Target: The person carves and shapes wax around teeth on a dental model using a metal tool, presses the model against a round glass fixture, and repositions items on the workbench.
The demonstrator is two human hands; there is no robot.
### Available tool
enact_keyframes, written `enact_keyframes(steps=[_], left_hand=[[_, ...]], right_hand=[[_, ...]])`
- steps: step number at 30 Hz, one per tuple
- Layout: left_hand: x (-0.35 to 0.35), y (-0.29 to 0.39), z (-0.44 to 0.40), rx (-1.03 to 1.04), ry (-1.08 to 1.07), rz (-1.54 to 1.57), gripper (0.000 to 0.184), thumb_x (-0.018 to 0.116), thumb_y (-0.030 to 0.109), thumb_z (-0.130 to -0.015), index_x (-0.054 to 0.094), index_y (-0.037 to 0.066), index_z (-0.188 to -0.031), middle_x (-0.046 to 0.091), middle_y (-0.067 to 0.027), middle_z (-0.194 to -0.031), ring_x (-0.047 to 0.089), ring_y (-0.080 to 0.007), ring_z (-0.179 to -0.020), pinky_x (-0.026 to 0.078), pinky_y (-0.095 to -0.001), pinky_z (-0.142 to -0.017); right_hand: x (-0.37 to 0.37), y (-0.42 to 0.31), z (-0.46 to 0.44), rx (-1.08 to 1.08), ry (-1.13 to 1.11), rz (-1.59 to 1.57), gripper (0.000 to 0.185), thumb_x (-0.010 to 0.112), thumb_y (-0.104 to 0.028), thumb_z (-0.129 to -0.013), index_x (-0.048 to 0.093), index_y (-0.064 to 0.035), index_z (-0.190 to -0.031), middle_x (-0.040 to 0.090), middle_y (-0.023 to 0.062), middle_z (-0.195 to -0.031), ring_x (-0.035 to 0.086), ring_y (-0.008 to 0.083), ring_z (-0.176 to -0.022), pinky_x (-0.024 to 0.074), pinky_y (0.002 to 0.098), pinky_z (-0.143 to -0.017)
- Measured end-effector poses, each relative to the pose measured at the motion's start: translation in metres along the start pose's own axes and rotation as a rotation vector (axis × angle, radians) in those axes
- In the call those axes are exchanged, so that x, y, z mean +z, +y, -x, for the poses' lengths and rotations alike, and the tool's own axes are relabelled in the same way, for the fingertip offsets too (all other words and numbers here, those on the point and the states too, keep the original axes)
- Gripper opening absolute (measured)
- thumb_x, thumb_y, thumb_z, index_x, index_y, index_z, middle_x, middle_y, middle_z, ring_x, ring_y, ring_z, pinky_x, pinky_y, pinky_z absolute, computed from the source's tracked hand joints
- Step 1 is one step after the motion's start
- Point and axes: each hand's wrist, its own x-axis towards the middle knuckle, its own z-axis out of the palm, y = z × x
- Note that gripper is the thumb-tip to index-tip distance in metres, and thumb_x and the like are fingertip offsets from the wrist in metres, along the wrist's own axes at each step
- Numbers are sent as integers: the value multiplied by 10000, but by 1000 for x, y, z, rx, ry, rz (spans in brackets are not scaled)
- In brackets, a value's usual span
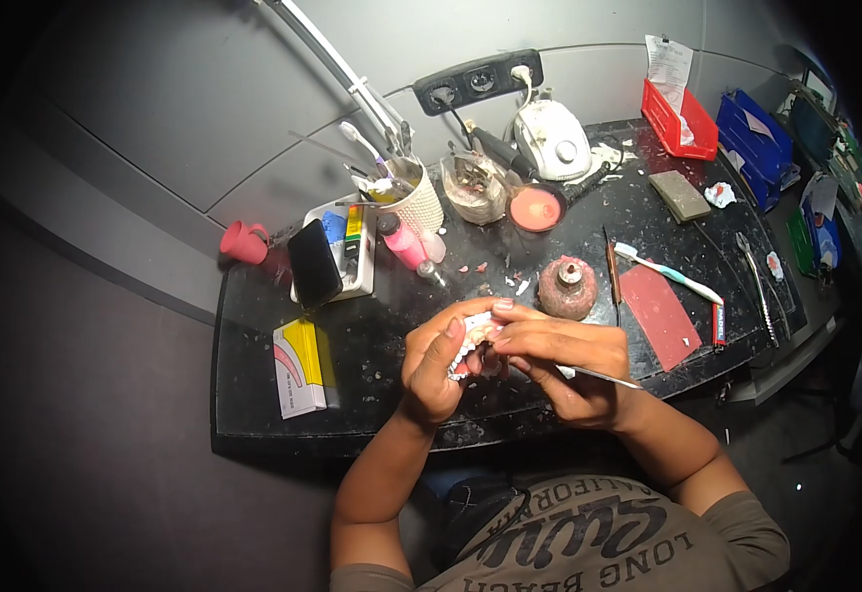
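A set of false teeth [470,337] is held above the front part of the dark desk [249,385], gripped between the thumb and fingers of the left hand [436,365]. Its row of teeth is slanted from the far side toward the near left, with pink shown at the near end. A thin tool [603,377] is grasped in the right hand [579,357]; its long axis is laid mostly sideways, the outer end pointed right and slightly toward the body. The hands are bordered beyond by a round jar [563,295] and to the right by a pink sheet [658,314]; a strip of desk is seen between the left hand and a box [299,371]. The desk's front edge is partly covered by the forearms. The tool's inner end is hidden by fingers; whether the teeth are touched by it cannot be told.
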Motion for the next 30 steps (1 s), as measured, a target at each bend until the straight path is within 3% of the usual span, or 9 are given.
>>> enact_keyframes(steps=[13,30], left_hand=[[-2,3,-1,32,7,-179,556,411,363,-1081,657,-93,-1281,721,-91,-961,600,-74,-722,455,-208,-625],[-3,3,-2,38,1,-157,553,415,356,-1080,653,-104,-1276,720,-83,-932,603,-73,-718,451,-207,-623]], right_hand=[[-1,3,-1,53,9,-88,260,738,100,-836,745,31,-1087,765,184,-1068,725,343,-1147,590,399,-980],[-3,2,-1,24,-21,-98,263,735,109,-839,740,45,-1094,766,179,-1073,724,344,-1150,571,418,-1019]])
